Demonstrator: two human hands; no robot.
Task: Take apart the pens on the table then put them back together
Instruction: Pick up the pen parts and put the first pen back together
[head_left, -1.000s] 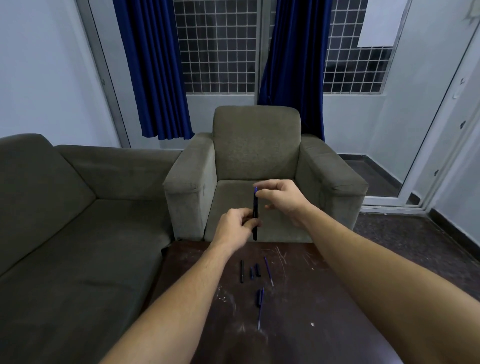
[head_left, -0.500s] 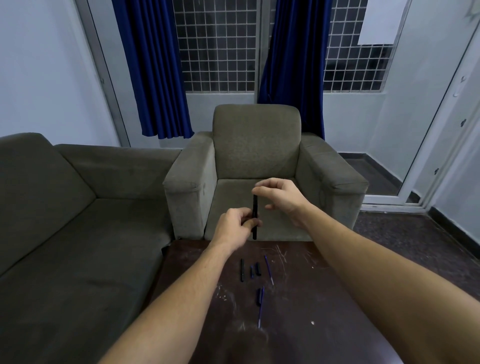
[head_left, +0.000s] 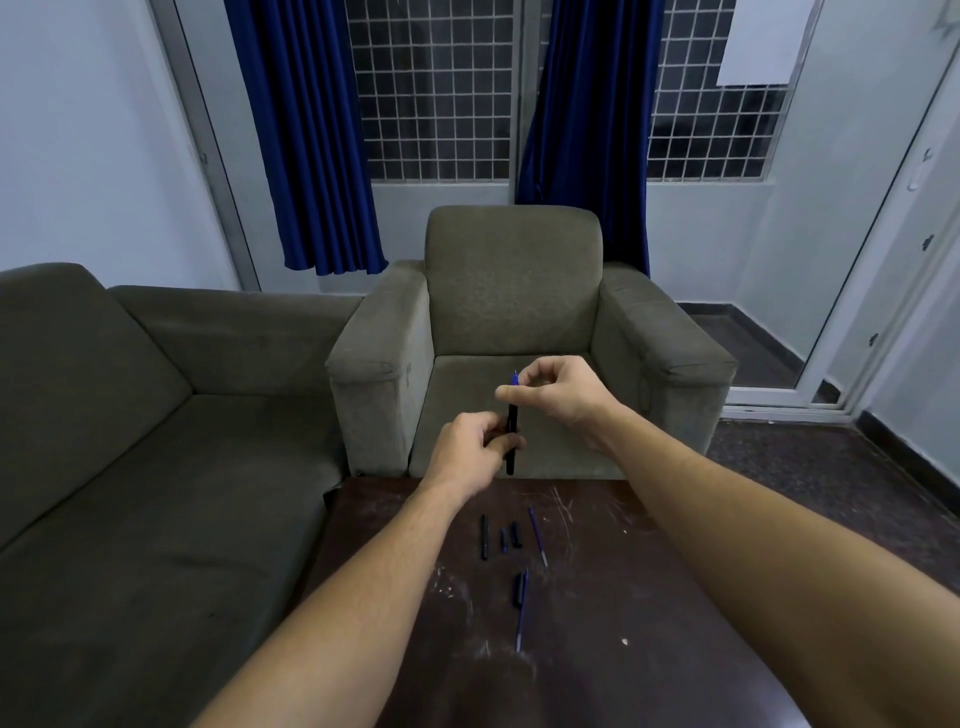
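I hold a black pen barrel (head_left: 511, 447) upright above the far edge of the dark table (head_left: 597, 597). My left hand (head_left: 475, 441) grips its middle. My right hand (head_left: 558, 392) pinches the blue tip (head_left: 515, 380) at its top end. On the table below lie loose pen parts: a black barrel (head_left: 484, 536), a short blue piece (head_left: 503, 540), a black cap (head_left: 515, 534), a thin blue refill (head_left: 537, 535), and nearer me another black piece (head_left: 518, 590) beside a second blue refill (head_left: 521, 621).
A grey-green armchair (head_left: 514, 291) stands just beyond the table, and a matching sofa (head_left: 130, 415) runs along the left. Blue curtains hang at the barred windows behind. The tabletop is scratched, with white specks.
My right hand's fingers have shifted at the top of the pen, so its blue tip shows again, as one second ago. The pen stays upright in my left hand.
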